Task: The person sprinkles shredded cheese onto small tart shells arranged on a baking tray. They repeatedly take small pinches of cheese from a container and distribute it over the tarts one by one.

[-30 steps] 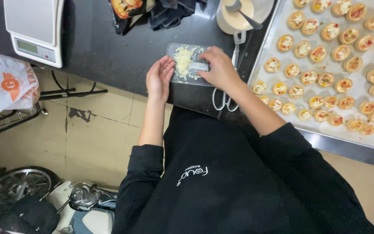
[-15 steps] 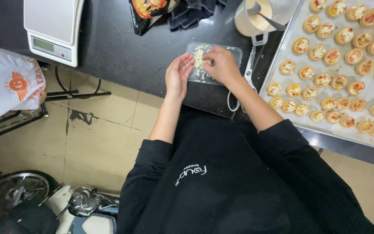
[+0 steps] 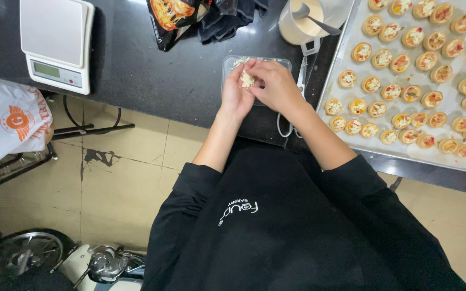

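My left hand (image 3: 237, 92) and my right hand (image 3: 276, 85) are pressed together over a clear plastic tub (image 3: 232, 64) on the dark counter (image 3: 152, 70). Between the fingers of both hands sits a clump of shredded white cheese (image 3: 247, 80). To the right lies a metal baking tray (image 3: 346, 141) lined with paper and filled with several small round tartlets (image 3: 392, 91) topped in red and yellow. The tub's contents are mostly hidden by my hands.
A white kitchen scale (image 3: 56, 43) stands at the counter's left. A white cup with a spoon (image 3: 300, 21), scissors (image 3: 296, 102), a printed bag (image 3: 171, 16) and dark cloth (image 3: 227, 19) lie behind. Below: tiled floor, a white plastic bag (image 3: 6, 124), a motorbike (image 3: 55, 264).
My hands have come together over the tub and gathered a clump of cheese between the fingers. The camera view has shifted slightly, so the counter items sit lower and further right.
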### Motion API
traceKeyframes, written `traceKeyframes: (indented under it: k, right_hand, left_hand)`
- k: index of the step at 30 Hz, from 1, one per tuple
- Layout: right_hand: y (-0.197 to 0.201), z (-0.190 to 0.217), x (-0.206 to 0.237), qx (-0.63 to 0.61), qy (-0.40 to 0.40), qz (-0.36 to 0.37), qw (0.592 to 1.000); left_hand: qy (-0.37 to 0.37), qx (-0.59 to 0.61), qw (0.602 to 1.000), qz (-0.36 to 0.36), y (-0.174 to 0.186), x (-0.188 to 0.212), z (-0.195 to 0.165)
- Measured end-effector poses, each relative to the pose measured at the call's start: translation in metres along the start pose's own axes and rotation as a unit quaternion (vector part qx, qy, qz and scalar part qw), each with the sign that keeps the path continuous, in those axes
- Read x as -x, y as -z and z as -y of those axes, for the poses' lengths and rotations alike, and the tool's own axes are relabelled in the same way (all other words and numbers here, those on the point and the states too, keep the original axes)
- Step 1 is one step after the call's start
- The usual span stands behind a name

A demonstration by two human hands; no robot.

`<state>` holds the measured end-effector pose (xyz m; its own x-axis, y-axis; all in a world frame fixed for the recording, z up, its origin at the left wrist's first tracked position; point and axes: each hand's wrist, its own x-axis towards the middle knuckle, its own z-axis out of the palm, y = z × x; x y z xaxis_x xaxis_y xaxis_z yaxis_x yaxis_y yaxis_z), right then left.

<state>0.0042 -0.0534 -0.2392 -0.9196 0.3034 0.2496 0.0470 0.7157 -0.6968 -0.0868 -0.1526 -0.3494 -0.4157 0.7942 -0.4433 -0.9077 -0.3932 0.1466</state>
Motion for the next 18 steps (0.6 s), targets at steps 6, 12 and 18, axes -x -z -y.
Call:
traceKeyframes:
  k: [6, 12, 18]
  right_hand:
    - [0.027, 0.006, 0.023, 0.033, -0.022, 0.002, 0.999]
    - [0.078, 0.000, 0.061, 0.072, -0.022, -0.043, 0.996]
    - [0.140, -0.031, 0.106, -0.004, -0.155, -0.134, 0.979]
  left_hand:
    - [0.046, -0.031, 0.998, -0.036, -0.022, 0.009, 0.037]
    - [0.106, -0.035, 0.994, -0.009, -0.042, 0.002, 0.094]
    - [0.167, -0.037, 0.985, 0.018, -0.067, -0.029, 0.170]
